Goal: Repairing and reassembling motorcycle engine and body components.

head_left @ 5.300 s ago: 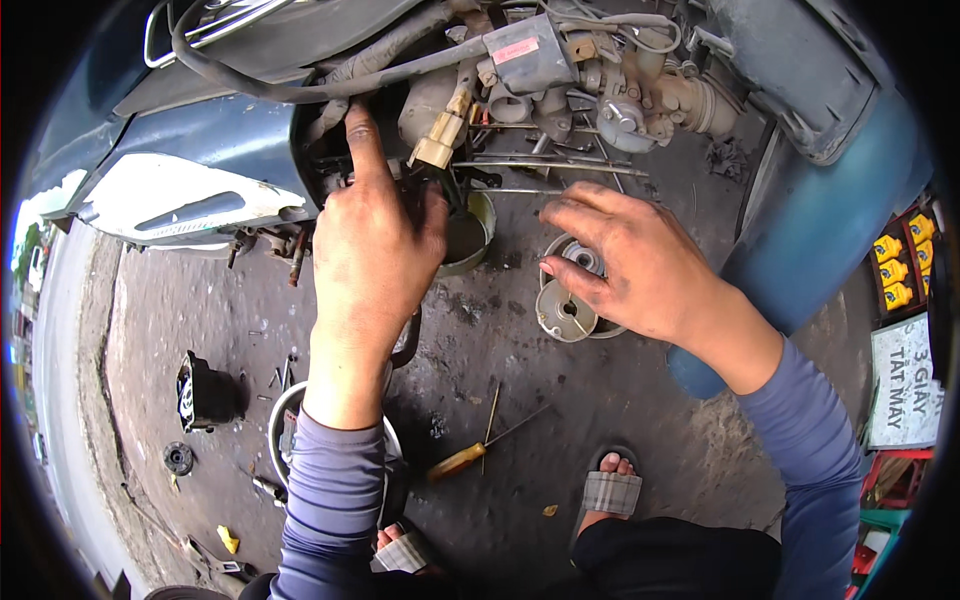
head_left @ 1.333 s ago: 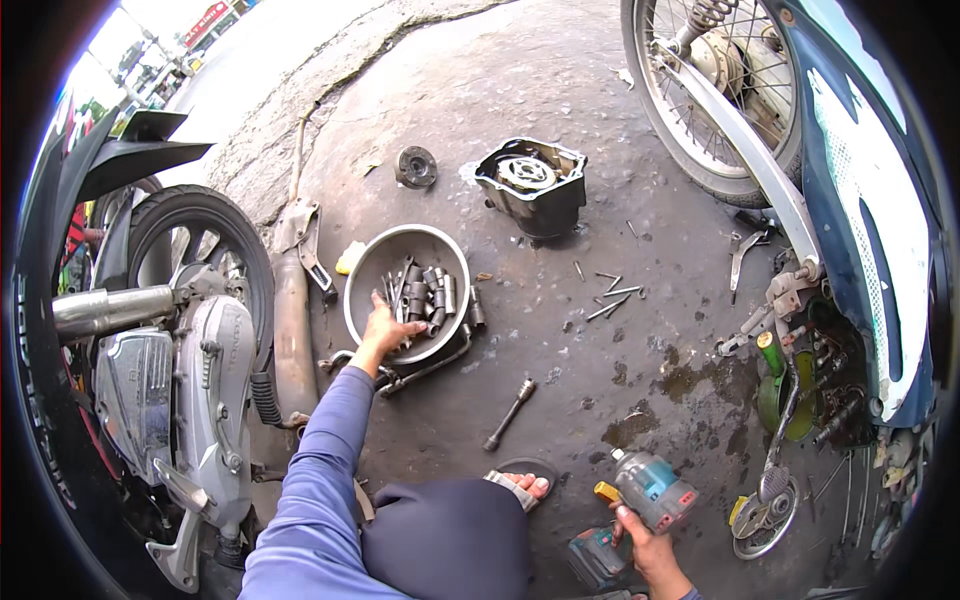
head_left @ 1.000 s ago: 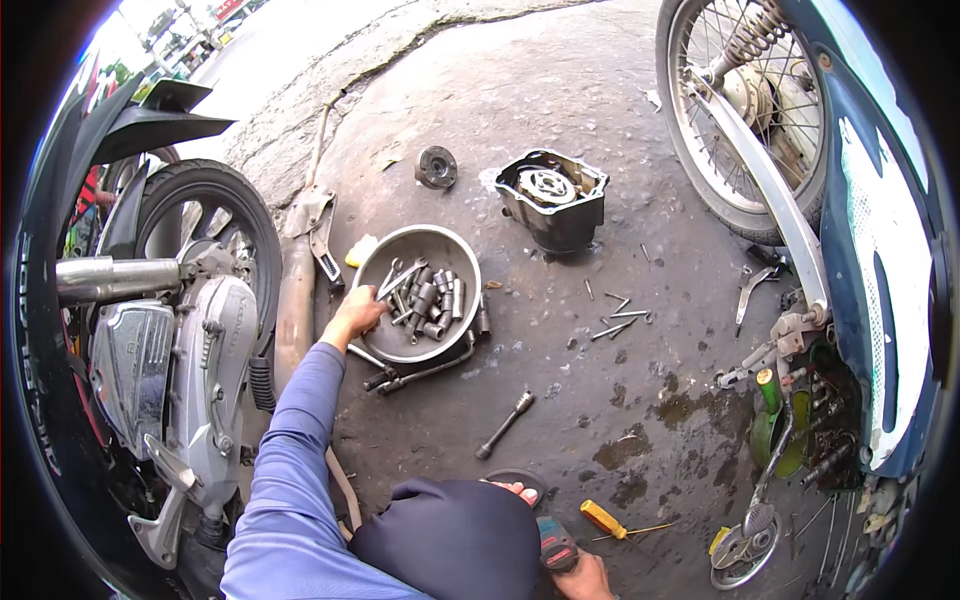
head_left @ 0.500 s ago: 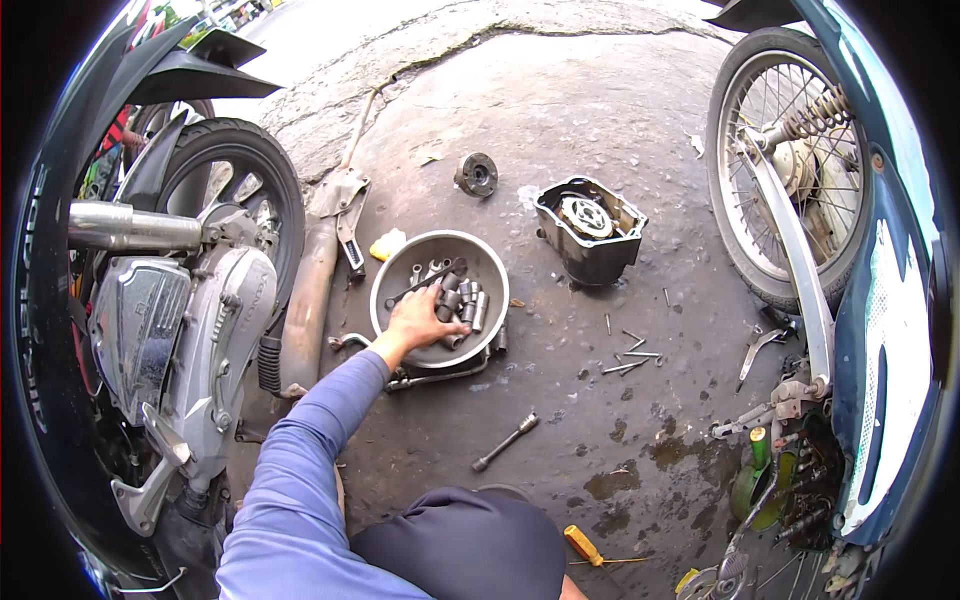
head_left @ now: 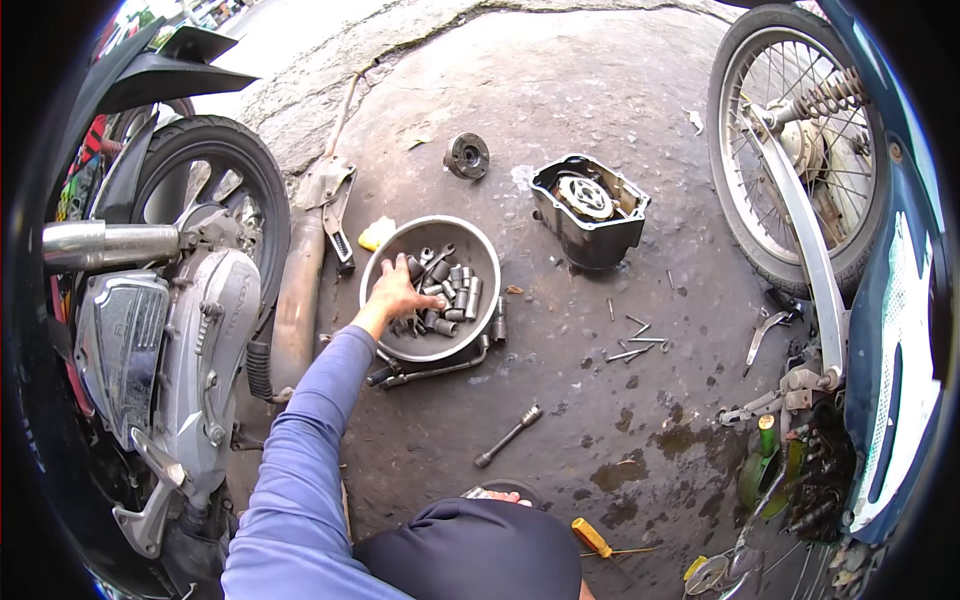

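Observation:
My left hand [head_left: 393, 296] reaches into a round metal bowl [head_left: 377, 338] with its thumb apart from the fingers. Several sockets [head_left: 472, 298] and an open-ended wrench [head_left: 437, 256] lie in the bowl. The fingertips rest at the sockets on the bowl's left side, and nothing shows gripped in them. Under and beside the bowl, a bent metal handle [head_left: 440, 371] lies on the ground. A socket extension bar [head_left: 508, 436] rests on the ground nearer to me. My right hand is out of view.
A black engine cover [head_left: 590, 235] with a gear inside stands beyond the bowl, near a round metal part [head_left: 466, 157]. Several bolts [head_left: 633, 352] lie scattered to the right. A yellow-handled screwdriver [head_left: 592, 538] is by my knee. Motorcycles flank both sides; an exhaust pipe [head_left: 297, 300] lies left.
My left hand has shifted from the middle of the bowl to its left side, and its fingers have spread. More sockets now show. The view has moved slightly.

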A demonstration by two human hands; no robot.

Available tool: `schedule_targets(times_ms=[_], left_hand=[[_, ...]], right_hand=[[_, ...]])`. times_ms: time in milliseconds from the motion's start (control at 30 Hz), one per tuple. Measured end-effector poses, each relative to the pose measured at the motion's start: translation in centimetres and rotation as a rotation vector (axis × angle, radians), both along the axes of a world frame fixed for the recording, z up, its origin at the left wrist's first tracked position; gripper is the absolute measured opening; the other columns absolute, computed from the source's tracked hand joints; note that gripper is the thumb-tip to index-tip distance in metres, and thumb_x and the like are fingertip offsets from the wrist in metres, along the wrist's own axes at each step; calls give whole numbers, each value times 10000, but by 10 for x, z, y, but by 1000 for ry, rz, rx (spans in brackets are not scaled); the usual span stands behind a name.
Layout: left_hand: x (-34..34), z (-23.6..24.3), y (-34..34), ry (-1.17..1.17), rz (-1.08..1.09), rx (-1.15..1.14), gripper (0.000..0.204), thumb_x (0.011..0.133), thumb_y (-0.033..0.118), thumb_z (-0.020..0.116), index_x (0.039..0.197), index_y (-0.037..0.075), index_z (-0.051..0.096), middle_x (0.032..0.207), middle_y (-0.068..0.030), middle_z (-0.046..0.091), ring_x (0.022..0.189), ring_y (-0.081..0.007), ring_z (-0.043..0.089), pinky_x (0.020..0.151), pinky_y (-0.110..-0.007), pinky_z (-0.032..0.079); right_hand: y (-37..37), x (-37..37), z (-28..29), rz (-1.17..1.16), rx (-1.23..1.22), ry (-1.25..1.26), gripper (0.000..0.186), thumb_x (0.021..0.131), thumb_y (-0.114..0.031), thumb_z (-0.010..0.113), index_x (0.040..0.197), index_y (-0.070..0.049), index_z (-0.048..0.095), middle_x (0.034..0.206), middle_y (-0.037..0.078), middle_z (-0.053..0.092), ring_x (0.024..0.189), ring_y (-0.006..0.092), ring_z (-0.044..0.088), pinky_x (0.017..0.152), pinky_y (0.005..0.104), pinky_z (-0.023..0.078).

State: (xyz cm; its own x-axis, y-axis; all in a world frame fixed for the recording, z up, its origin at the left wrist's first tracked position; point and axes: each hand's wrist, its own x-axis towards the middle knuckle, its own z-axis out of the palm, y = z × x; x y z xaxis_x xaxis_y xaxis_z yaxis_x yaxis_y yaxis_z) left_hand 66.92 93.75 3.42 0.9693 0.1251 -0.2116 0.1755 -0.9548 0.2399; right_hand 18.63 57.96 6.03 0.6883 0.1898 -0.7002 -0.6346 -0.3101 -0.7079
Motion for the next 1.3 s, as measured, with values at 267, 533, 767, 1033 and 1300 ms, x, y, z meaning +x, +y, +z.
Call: schedule_targets(times_ms=[267,533,767,1033,1300], left_hand=[[35,4,46,90,-80,-72,679,639,283,868,1188,-16,605,1155,-223,645,1105,-351,613,945,-404,478],[-143,31,-159,233,-611,-218,494,834,499,690,869,10,636,821,-224,677,836,-420,670,755,-482,541],[-179,-39,-129,491,-90,-1054,423,953,195,589,1302,-32,513,831,-114,667,705,-200,661,647,-332,528],[-159,-9,-144,115,-738,-439,261,936,118,510,1134,-23,605,975,-294,638,935,-473,600,850,-510,474],[-145,26,-157,-41,-593,-139,485,946,484,569,940,0,607,635,-151,616,606,-349,602,561,-468,475]], right_hand=[[7,-17,-27,-80,-35,114,476,773,-151,735,1194,24,599,1085,230,666,1030,357,637,896,418,496],[0,2,2,51,-36,263,502,754,-371,754,1128,-48,668,1015,153,717,950,233,690,831,369,517],[25,36,45,-22,-208,38,543,699,-300,797,1101,17,614,958,241,687,943,378,669,788,407,524],[18,67,94,-280,-38,-382,628,654,-210,838,1176,28,581,952,207,698,891,334,694,754,383,527],[9,71,96,-239,-91,-687,704,616,-189,862,1212,42,567,953,181,712,863,318,710,792,351,525]])
